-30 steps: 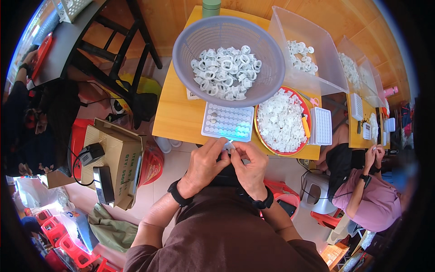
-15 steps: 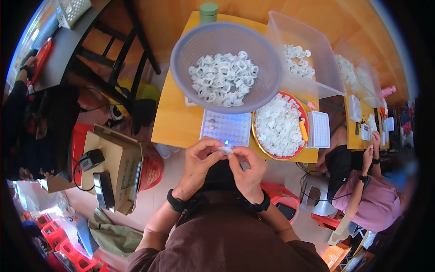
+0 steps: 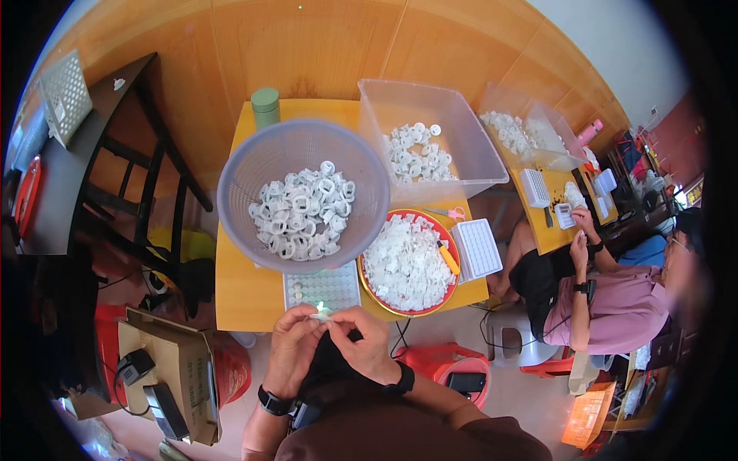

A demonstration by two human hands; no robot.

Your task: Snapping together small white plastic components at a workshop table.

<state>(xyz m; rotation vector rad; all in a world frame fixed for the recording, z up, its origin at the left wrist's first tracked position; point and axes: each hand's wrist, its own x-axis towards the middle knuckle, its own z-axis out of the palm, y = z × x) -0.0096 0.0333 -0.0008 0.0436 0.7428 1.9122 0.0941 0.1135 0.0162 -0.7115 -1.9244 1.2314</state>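
My left hand (image 3: 294, 343) and my right hand (image 3: 364, 347) meet in front of the near table edge. Both are closed, pinching a small white plastic light piece (image 3: 320, 314) that glows green at its top. Just beyond my fingers lies a white tray with round cells (image 3: 344, 288), a few small round discs in its left part. Behind it a lilac plastic basket (image 3: 244, 157) holds a heap of white ring-shaped pieces (image 3: 304, 207). To the right, a red round tray (image 3: 454, 247) is filled with small white pieces (image 3: 406, 261), with an orange-handled tool (image 3: 448, 257) on top.
A clear plastic bin (image 3: 480, 173) with white rings stands at the back right, near pink-handled scissors (image 3: 455, 213) and stacked white trays (image 3: 478, 250). A green canister (image 3: 265, 107) stands at the back. A co-worker (image 3: 615, 303) sits at the right; a cardboard box (image 3: 181, 376) stands at lower left.
The view has tilted up and shifted, so the table sits lower and further left. The glow on the held piece has turned from blue to green. Both hands keep their pinch.
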